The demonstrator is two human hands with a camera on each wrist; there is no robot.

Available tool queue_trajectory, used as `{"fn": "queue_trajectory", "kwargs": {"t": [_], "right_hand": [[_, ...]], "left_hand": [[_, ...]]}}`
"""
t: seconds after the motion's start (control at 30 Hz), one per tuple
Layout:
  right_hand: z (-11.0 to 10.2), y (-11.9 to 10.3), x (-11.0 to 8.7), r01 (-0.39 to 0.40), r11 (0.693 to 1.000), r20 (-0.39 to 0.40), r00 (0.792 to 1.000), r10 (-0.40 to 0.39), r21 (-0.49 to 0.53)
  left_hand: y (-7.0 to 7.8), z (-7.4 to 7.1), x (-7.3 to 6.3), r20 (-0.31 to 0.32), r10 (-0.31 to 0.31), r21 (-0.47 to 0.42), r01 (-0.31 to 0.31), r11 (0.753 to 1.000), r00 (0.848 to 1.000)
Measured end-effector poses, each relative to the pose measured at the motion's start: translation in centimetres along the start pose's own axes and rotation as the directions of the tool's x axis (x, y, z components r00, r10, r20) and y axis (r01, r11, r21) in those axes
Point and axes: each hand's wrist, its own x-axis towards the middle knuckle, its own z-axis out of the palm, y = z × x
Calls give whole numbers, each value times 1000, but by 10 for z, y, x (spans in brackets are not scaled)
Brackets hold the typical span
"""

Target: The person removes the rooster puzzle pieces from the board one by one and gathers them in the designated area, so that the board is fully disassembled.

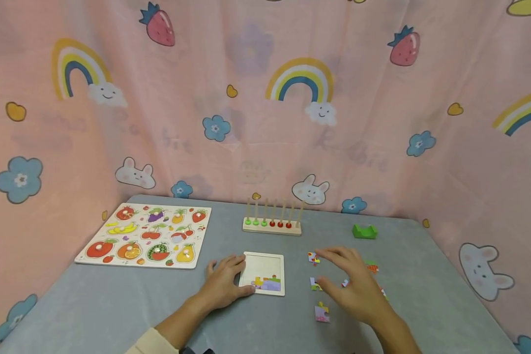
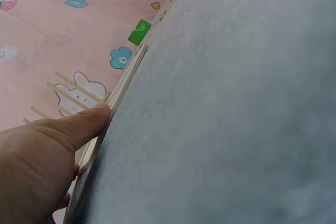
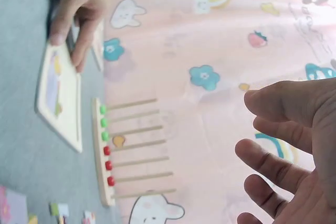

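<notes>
A small square wooden puzzle tray (image 1: 265,254) lies on the table in front of me. Joined jigsaw pieces (image 1: 270,284), purple, yellow and green, fill its lower part. My left hand (image 1: 223,284) holds the tray's left side, thumb at the lower corner and fingers along the upper left edge. In the left wrist view the thumb (image 2: 86,124) presses on the tray's rim. To the right, my right hand (image 1: 358,285) hovers over loose puzzle pieces, thumb and fingers apart with nothing between them. A piece (image 1: 312,257) lies by its fingertips, another (image 1: 315,284) near the thumb.
One loose piece (image 1: 322,313) lies nearest me; others are partly hidden by the right hand. Behind the tray stands a peg rack (image 1: 272,226) with green and red beads. A fruit puzzle board (image 1: 146,236) lies left, a green block (image 1: 365,232) back right.
</notes>
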Motion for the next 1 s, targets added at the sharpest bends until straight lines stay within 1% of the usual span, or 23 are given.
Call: {"fn": "queue_trajectory", "kwargs": {"t": [0.13,0.27,0.43,0.6,0.7,0.77,0.9,1.0], "right_hand": [[5,-6,11,18,999,-28,999,-17,50],[11,-10,20,42,996,-46,998,-39,74],[21,-13,31,34,991,-46,999,-29,126],[37,-14,38,1,987,-41,999,6,161],[50,-14,40,-38,985,-41,998,45,169],[59,-13,40,-77,981,-32,996,84,178],[75,-11,38,-126,973,-11,991,131,195],[87,-5,36,-113,970,-3,993,116,215]], "left_hand": [[1,0,0,5,2,2,-2,1000,1000],[1,-1,0,4,3,1,-3,1000,1000],[2,-1,0,-1,3,-5,-3,1000,1000],[2,-2,0,-3,1,-5,-1,1000,1000],[1,-3,0,2,-1,-1,1,1000,1000],[1,-3,-1,4,-2,3,2,1000,1000],[2,-2,-1,4,-5,8,5,1000,1000],[2,-2,-1,1,-5,5,5,1000,1000]]}}
